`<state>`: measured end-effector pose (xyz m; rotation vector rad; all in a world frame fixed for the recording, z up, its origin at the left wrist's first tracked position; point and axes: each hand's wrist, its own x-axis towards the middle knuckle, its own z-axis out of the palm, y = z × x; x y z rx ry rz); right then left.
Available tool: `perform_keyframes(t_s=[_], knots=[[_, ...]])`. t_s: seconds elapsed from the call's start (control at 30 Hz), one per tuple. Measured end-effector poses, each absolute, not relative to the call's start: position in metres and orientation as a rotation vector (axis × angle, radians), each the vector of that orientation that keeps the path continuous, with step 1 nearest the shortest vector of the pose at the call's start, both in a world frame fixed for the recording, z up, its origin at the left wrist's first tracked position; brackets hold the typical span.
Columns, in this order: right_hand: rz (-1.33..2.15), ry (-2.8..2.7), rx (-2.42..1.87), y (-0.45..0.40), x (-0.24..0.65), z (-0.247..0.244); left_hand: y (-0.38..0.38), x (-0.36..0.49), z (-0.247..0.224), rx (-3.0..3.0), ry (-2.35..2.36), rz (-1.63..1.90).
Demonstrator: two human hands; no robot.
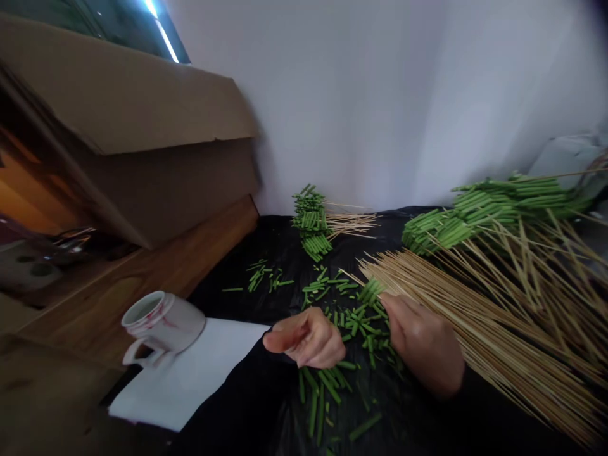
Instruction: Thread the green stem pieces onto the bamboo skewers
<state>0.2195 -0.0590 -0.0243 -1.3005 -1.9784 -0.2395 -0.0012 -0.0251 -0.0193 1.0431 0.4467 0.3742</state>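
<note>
Over the dark covering, my left hand (308, 339) is closed with its fingers curled inward and thumb stretched along them; whatever it may hold is hidden. To its right, my right hand (425, 339) is closed on a skewer of cut green stems (371, 291), whose thin tip sticks out to the upper left. Loose cut green stems (358, 323) lie scattered between and beyond both hands. Longer green pieces (320, 399) lie just below my left hand. A thick heap of bare wooden skewers (479, 316) spreads beside my right hand.
Filled skewers (311, 218) are stacked by the wall, with a larger stack (494, 209) at the right. A white mug (173, 323) lies tilted on a white sheet (209, 367) at the left. Behind it, a large cardboard box (156, 107) stands beside the wooden edge.
</note>
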Motion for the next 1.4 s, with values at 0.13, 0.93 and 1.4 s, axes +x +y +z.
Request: perform_keyframes(t_s=[0.13,0.93,1.4], knots=[[-0.266,-1.979,-1.287,-0.059,0.219,-0.025,-0.03,0.0,-0.015,1.025,0.42,0.464],[-0.314,-1.947,-1.435,-0.055,0.228,-0.014,-0.004,-0.012,-0.002,1.783,1.095,0.453],[-0.456,-1.888,-1.442,-0.05,0.236,-0.011,0.006,-0.031,0.011,2.065,1.542,0.539]])
